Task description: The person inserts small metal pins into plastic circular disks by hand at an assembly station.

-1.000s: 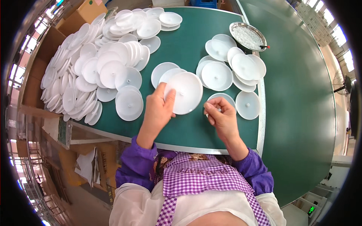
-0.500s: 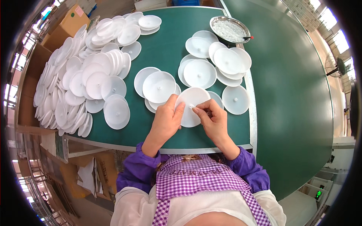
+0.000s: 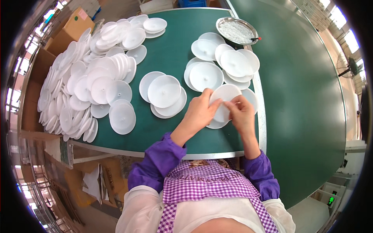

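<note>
Two hands work at the green desk [image 3: 175, 50]: the left hand [image 3: 200, 112] and the right hand [image 3: 241, 114], sharing one white disc [image 3: 224, 95]. One round metal tray [image 3: 237, 30] sits at the far edge. Three discs [image 3: 164, 93] overlap mid-desk; the big heap of discs [image 3: 89, 85] along the left edge is too many to count.

The person wears purple sleeves [image 3: 161, 161] gathered at the wrists, a purple-and-white checked apron [image 3: 206, 186] and a sheer white overgarment [image 3: 140, 211]; both hands are bare.
</note>
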`<move>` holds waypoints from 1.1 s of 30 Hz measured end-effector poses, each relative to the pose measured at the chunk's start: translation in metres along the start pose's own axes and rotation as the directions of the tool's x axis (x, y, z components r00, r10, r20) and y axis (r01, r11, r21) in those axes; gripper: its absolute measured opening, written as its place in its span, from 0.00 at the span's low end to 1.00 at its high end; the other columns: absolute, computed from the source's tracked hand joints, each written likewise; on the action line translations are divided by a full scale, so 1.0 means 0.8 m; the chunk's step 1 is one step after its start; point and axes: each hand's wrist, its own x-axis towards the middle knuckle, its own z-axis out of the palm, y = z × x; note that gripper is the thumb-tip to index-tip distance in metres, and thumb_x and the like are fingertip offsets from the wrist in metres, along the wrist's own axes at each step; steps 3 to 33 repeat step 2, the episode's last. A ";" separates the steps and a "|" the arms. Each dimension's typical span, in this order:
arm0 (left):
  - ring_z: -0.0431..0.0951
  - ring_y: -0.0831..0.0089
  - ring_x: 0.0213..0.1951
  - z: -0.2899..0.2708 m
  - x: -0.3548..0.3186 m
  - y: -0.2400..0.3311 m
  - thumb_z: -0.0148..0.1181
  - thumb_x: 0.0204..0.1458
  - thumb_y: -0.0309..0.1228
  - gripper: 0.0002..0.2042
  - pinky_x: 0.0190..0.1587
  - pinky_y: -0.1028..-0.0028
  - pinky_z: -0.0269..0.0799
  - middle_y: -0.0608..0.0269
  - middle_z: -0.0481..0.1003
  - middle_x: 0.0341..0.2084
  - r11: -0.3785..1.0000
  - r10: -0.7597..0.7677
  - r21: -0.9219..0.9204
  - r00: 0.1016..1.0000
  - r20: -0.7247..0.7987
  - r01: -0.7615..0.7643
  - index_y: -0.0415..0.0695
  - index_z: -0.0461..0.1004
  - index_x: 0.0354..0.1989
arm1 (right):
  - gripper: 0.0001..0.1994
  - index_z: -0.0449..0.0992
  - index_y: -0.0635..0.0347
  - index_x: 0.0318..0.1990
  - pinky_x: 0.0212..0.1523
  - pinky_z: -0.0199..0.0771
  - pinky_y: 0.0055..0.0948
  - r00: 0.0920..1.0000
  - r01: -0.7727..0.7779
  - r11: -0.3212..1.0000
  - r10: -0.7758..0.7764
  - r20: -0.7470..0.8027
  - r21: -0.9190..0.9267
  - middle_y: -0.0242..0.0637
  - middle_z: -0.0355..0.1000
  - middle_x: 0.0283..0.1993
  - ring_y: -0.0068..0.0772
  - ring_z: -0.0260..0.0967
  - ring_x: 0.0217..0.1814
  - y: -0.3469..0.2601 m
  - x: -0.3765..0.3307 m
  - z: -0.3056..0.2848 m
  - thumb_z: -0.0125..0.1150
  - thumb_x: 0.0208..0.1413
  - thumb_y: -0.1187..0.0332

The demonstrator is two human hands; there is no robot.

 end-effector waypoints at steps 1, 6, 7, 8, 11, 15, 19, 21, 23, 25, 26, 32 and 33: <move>0.73 0.69 0.14 -0.003 0.004 0.002 0.58 0.59 0.40 0.21 0.19 0.68 0.68 0.57 0.75 0.17 0.989 0.041 0.143 0.999 -0.021 -0.038 0.35 0.66 0.50 | 0.08 0.72 0.60 0.29 0.12 0.57 0.19 1.000 -0.021 0.993 0.018 0.023 0.119 0.28 0.66 0.14 0.17 0.62 0.13 0.001 0.007 -0.007 0.63 0.57 0.69; 0.78 0.62 0.19 -0.005 0.007 -0.001 0.61 0.56 0.42 0.27 0.26 0.67 0.72 0.57 0.78 0.20 0.963 0.112 0.256 0.990 -0.088 -0.087 0.37 0.64 0.57 | 0.08 0.71 0.61 0.34 0.10 0.57 0.17 0.991 -0.115 0.932 0.082 0.110 0.344 0.30 0.68 0.15 0.20 0.61 0.10 0.003 0.015 -0.018 0.61 0.59 0.67; 0.78 0.62 0.19 -0.005 0.007 -0.001 0.61 0.56 0.42 0.27 0.26 0.67 0.72 0.57 0.78 0.20 0.963 0.112 0.256 0.990 -0.088 -0.087 0.37 0.64 0.57 | 0.08 0.71 0.61 0.34 0.10 0.57 0.17 0.991 -0.115 0.932 0.082 0.110 0.344 0.30 0.68 0.15 0.20 0.61 0.10 0.003 0.015 -0.018 0.61 0.59 0.67; 0.78 0.62 0.19 -0.005 0.007 -0.001 0.61 0.56 0.42 0.27 0.26 0.67 0.72 0.57 0.78 0.20 0.963 0.112 0.256 0.990 -0.088 -0.087 0.37 0.64 0.57 | 0.08 0.71 0.61 0.34 0.10 0.57 0.17 0.991 -0.115 0.932 0.082 0.110 0.344 0.30 0.68 0.15 0.20 0.61 0.10 0.003 0.015 -0.018 0.61 0.59 0.67; 0.78 0.62 0.19 -0.005 0.007 -0.001 0.61 0.56 0.42 0.27 0.26 0.67 0.72 0.57 0.78 0.20 0.963 0.112 0.256 0.990 -0.088 -0.087 0.37 0.64 0.57 | 0.08 0.71 0.61 0.34 0.10 0.57 0.17 0.991 -0.115 0.932 0.082 0.110 0.344 0.30 0.68 0.15 0.20 0.61 0.10 0.003 0.015 -0.018 0.61 0.59 0.67; 0.78 0.62 0.19 -0.005 0.007 -0.001 0.61 0.56 0.42 0.27 0.26 0.67 0.72 0.57 0.78 0.20 0.963 0.112 0.256 0.990 -0.088 -0.087 0.37 0.64 0.57 | 0.08 0.71 0.61 0.34 0.10 0.57 0.17 0.991 -0.115 0.932 0.082 0.110 0.344 0.30 0.68 0.15 0.20 0.61 0.10 0.003 0.015 -0.018 0.61 0.59 0.67; 0.78 0.62 0.19 -0.005 0.007 -0.001 0.61 0.56 0.42 0.27 0.26 0.67 0.72 0.57 0.78 0.20 0.963 0.112 0.256 0.990 -0.088 -0.087 0.37 0.64 0.57 | 0.08 0.71 0.61 0.34 0.10 0.57 0.17 0.991 -0.115 0.932 0.082 0.110 0.344 0.30 0.68 0.15 0.20 0.61 0.10 0.003 0.015 -0.018 0.61 0.59 0.67; 0.78 0.62 0.19 -0.005 0.007 -0.001 0.61 0.56 0.42 0.27 0.26 0.67 0.72 0.57 0.78 0.20 0.963 0.112 0.256 0.990 -0.088 -0.087 0.37 0.64 0.57 | 0.08 0.71 0.61 0.34 0.10 0.57 0.17 0.991 -0.115 0.932 0.082 0.110 0.344 0.30 0.68 0.15 0.20 0.61 0.10 0.003 0.015 -0.018 0.61 0.59 0.67; 0.78 0.62 0.19 -0.005 0.007 -0.001 0.61 0.56 0.42 0.27 0.26 0.67 0.72 0.57 0.78 0.20 0.963 0.112 0.256 0.990 -0.088 -0.087 0.37 0.64 0.57 | 0.08 0.71 0.61 0.34 0.10 0.57 0.17 0.991 -0.115 0.932 0.082 0.110 0.344 0.30 0.68 0.15 0.20 0.61 0.10 0.003 0.015 -0.018 0.61 0.59 0.67; 0.78 0.62 0.19 -0.005 0.007 -0.001 0.61 0.56 0.42 0.27 0.26 0.67 0.72 0.57 0.78 0.20 0.963 0.112 0.256 0.990 -0.088 -0.087 0.37 0.64 0.57 | 0.08 0.71 0.61 0.34 0.10 0.57 0.17 0.991 -0.115 0.932 0.082 0.110 0.344 0.30 0.68 0.15 0.20 0.61 0.10 0.003 0.015 -0.018 0.61 0.59 0.67; 0.78 0.62 0.19 -0.005 0.007 -0.001 0.61 0.56 0.42 0.27 0.26 0.67 0.72 0.57 0.78 0.20 0.963 0.112 0.256 0.990 -0.088 -0.087 0.37 0.64 0.57 | 0.08 0.71 0.61 0.34 0.10 0.57 0.17 0.991 -0.115 0.932 0.082 0.110 0.344 0.30 0.68 0.15 0.20 0.61 0.10 0.003 0.015 -0.018 0.61 0.59 0.67; 0.78 0.62 0.19 -0.005 0.007 -0.001 0.61 0.56 0.42 0.27 0.26 0.67 0.72 0.57 0.78 0.20 0.963 0.112 0.256 0.990 -0.088 -0.087 0.37 0.64 0.57 | 0.08 0.71 0.61 0.34 0.10 0.57 0.17 0.991 -0.115 0.932 0.082 0.110 0.344 0.30 0.68 0.15 0.20 0.61 0.10 0.003 0.015 -0.018 0.61 0.59 0.67; 0.78 0.62 0.19 -0.005 0.007 -0.001 0.61 0.56 0.42 0.27 0.26 0.67 0.72 0.57 0.78 0.20 0.963 0.112 0.256 0.990 -0.088 -0.087 0.37 0.64 0.57 | 0.08 0.71 0.61 0.34 0.10 0.57 0.17 0.991 -0.115 0.932 0.082 0.110 0.344 0.30 0.68 0.15 0.20 0.61 0.10 0.003 0.015 -0.018 0.61 0.59 0.67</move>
